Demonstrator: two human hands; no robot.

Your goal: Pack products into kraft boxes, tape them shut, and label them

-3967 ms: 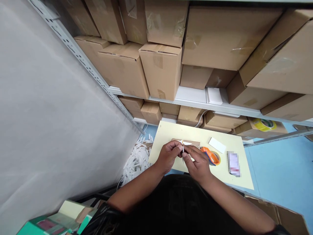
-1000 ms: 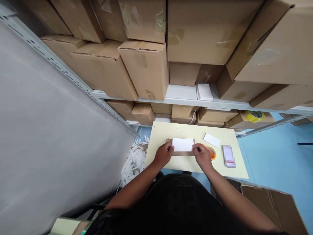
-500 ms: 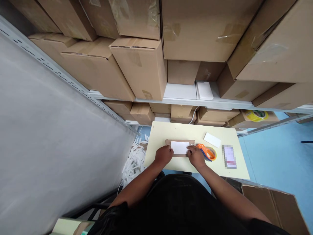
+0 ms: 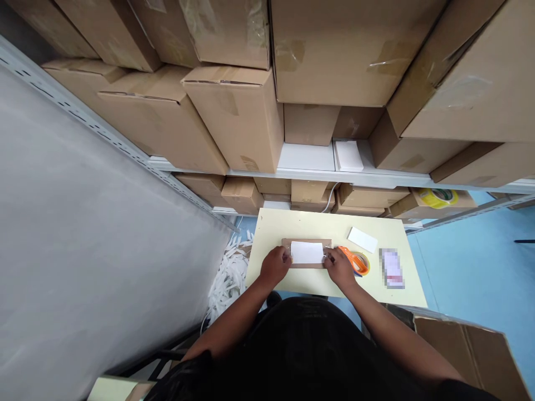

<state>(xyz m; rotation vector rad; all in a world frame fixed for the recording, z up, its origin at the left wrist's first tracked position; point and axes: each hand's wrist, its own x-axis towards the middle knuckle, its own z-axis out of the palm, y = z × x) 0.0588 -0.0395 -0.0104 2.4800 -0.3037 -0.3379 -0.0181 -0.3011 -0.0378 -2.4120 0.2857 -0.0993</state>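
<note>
On the pale yellow rectangular bench point(image 4: 292, 224), a small blank white rectangular sheet point(image 4: 307, 252) lies on top of a flat brown cardboard piece point(image 4: 307, 266), whose border shows around it. The two hands are apart from each other, fingers curled — the left hand point(image 4: 276, 264) at the sheet's left end and the right hand point(image 4: 339, 267) at its right end, though whether either one pinches the sheet or only touches it I cannot tell. Just beside the right hand sits an orange tape dispenser point(image 4: 353, 258), with a white rectangular block point(image 4: 363, 239) near it, towards the shelf point(image 4: 309, 159).
</note>
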